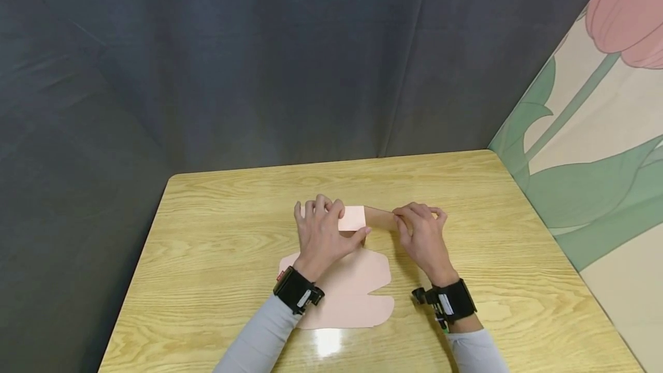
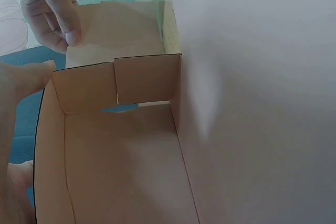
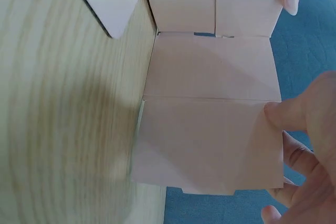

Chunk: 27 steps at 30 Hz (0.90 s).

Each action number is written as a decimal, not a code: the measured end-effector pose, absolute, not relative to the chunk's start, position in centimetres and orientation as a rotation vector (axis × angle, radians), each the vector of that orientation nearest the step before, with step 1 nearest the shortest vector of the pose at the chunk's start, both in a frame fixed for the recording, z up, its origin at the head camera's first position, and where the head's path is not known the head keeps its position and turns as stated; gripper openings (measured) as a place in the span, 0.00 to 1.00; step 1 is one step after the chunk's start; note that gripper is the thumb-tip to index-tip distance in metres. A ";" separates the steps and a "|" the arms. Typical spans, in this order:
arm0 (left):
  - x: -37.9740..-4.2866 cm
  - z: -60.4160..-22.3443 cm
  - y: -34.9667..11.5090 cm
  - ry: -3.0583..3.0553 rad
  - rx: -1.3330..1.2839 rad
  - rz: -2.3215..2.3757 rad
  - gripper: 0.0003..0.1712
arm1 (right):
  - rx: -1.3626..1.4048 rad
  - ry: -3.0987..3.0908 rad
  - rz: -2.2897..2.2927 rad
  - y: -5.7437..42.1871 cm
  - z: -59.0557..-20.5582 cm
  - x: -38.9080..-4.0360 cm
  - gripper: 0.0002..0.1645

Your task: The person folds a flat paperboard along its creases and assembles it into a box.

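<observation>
A partly folded cardboard box (image 1: 352, 219), pale pink, stands on edge in the head view. My left hand (image 1: 323, 238) holds its upper side wall, the thumb at the near rim. The box's hollow inside (image 2: 126, 150) faces the left wrist camera, with two small tabs folded inward at the far end. My right hand (image 1: 425, 240) pinches the edge of the long end flap (image 3: 205, 145) between thumb and fingers. This flap sticks out to the right, creased across its middle. A wide pink panel (image 1: 357, 304) with notched, rounded edges lies nearer the person's body.
A wood-grain table (image 1: 207, 258) lies beneath the work. A dark curtain (image 1: 290, 62) hangs behind it, and a tulip-patterned wall covering (image 1: 585, 183) stands on the right.
</observation>
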State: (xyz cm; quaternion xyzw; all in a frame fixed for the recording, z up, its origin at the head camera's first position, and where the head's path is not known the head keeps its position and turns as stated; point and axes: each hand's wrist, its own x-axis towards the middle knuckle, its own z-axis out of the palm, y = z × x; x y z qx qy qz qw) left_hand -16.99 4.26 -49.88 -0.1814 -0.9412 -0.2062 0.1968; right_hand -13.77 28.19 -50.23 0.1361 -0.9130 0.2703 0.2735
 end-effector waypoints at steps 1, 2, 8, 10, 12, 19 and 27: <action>-17.0 -49.9 4.3 -2.630 -0.508 -0.578 0.38 | 0.371 -2.456 0.730 28.1 -50.2 -13.7 0.03; -17.0 -49.9 4.3 -2.626 -0.506 -0.579 0.38 | 0.376 -2.457 0.734 28.0 -50.2 -13.6 0.03; -16.9 -49.7 4.4 -2.612 -0.491 -0.592 0.37 | 0.425 -2.451 0.753 27.6 -50.1 -12.9 0.04; -16.9 -49.6 4.4 -2.626 -0.487 -0.591 0.37 | 0.438 -2.446 0.763 27.5 -50.1 -12.8 0.04; -16.8 -49.5 4.4 -2.641 -0.486 -0.592 0.37 | 0.444 -2.445 0.768 27.4 -50.1 -12.6 0.03; -16.8 -49.5 4.4 -2.644 -0.485 -0.608 0.38 | 0.446 -2.459 0.763 26.9 -50.2 -12.3 0.03; -16.8 -49.5 4.4 -2.634 -0.486 -0.598 0.38 | 0.467 -2.458 0.778 26.4 -50.1 -11.9 0.03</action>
